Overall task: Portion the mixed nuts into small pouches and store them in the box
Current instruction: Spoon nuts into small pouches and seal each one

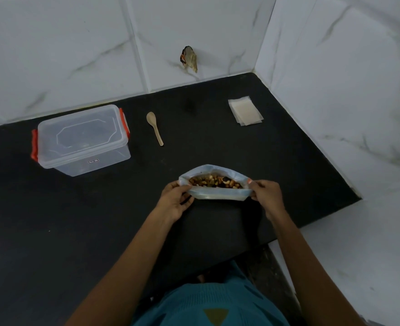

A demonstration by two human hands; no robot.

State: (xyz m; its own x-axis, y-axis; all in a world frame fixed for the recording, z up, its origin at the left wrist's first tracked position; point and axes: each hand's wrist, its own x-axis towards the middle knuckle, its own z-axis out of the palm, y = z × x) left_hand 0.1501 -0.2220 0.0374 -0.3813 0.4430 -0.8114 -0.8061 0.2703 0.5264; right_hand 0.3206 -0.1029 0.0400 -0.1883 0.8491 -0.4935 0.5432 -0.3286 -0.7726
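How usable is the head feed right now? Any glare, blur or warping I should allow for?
Head view: dim, flat light, no strong glare; the black counter swallows shadows. Wide-angle warping bends the wall tiles and counter edge. The nut bag, clear box, spoon and pouches stay legible though slightly soft.

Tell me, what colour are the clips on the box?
Orange-red clips on the clear box, seen in the head view.

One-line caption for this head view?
Both hands hold open the bag of mixed nuts; spoon, pouches, closed box wait.
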